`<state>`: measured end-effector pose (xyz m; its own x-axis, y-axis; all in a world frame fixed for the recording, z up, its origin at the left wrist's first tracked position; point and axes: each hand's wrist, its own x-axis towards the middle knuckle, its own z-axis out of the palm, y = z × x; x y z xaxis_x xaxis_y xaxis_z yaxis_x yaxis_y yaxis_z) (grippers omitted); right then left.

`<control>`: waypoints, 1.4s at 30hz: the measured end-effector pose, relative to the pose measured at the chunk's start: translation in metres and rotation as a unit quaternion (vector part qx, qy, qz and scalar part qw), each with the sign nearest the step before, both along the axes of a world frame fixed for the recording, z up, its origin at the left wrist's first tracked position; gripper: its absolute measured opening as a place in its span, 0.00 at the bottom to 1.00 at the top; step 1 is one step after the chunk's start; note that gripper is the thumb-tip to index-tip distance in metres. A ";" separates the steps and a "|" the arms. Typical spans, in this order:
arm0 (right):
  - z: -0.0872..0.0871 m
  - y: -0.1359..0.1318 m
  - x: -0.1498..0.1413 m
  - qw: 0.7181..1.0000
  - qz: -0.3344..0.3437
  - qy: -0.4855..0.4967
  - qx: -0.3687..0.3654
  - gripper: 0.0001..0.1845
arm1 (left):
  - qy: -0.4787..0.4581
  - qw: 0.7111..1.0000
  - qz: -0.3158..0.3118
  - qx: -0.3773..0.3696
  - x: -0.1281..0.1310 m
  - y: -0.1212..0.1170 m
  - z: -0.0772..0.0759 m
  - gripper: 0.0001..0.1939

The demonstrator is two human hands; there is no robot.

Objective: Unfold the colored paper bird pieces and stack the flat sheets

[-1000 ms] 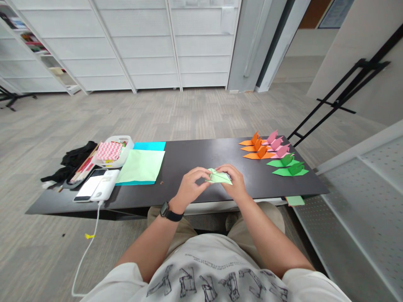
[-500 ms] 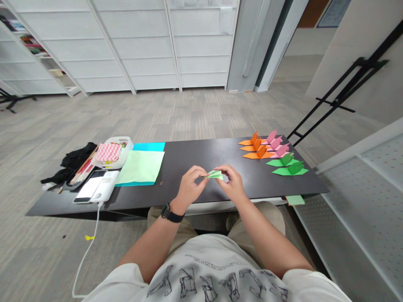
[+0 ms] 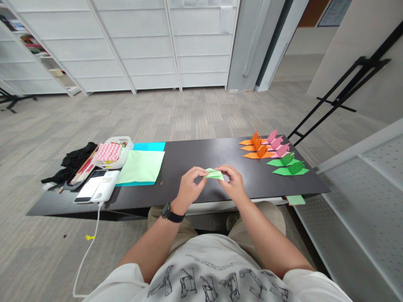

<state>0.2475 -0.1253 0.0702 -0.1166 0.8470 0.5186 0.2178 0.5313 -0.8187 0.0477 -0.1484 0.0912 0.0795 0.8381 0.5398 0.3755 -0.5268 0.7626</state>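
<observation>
Between my two hands is a small folded piece of light green paper [image 3: 214, 173], held up over the near part of the dark table [image 3: 201, 153]. My left hand [image 3: 191, 186] pinches its left end between thumb and fingers. The right end is gripped by my right hand [image 3: 233, 183], with fingers curled over the top edge. Its underside and the ends under my fingertips are hidden. To the right stand folded paper figures with raised points: orange ones [image 3: 258, 150], pink ones [image 3: 277, 144] and green ones [image 3: 289, 165].
Light green sheets [image 3: 141, 167] lie over blue paper [image 3: 151, 146] on the left. Beside them are a white basket [image 3: 128, 144], a phone [image 3: 90, 187] and a white power bank [image 3: 105, 186] with a cable [image 3: 82, 251]. Black cloth [image 3: 78, 156] lies at the far left.
The folded paper has been turned and now shows a narrower shape, edge more toward me. Both hands keep hold of it and have barely shifted.
</observation>
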 end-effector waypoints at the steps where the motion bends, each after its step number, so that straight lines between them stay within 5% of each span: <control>1: 0.000 0.000 0.001 1.000 0.001 -0.006 0.004 0.10 | 0.000 1.000 0.001 -0.001 -0.001 0.000 -0.001 0.03; 9: 0.005 0.003 0.014 0.995 0.030 -0.081 0.050 0.15 | 0.020 0.998 -0.047 -0.022 -0.003 -0.003 0.002 0.03; 19: 0.023 0.006 0.029 0.977 0.160 -0.138 0.031 0.15 | 0.008 0.984 -0.147 -0.099 -0.006 -0.009 0.008 0.04; 23: 0.019 0.009 0.028 0.984 0.112 -0.139 -0.016 0.07 | -0.065 0.982 -0.106 -0.139 -0.005 -0.001 -0.008 0.08; 28: 0.004 0.011 0.020 0.989 0.039 -0.102 -0.096 0.11 | -0.146 0.962 -0.074 -0.220 -0.005 0.009 -0.026 0.20; 31: -0.003 0.011 0.014 0.990 0.030 -0.060 -0.127 0.19 | -0.176 0.954 -0.047 -0.238 -0.004 0.013 -0.027 0.21; 42: -0.025 0.013 0.004 0.975 0.053 0.030 -0.213 0.20 | -0.275 0.902 -0.070 -0.325 -0.002 0.012 -0.028 0.21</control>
<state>0.2520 -0.1126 0.0454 -0.1955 0.9718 0.1317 0.1245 0.1578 -0.9796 0.0453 -0.1365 0.0628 0.0793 0.9942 -0.0725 -0.1897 0.0865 0.9780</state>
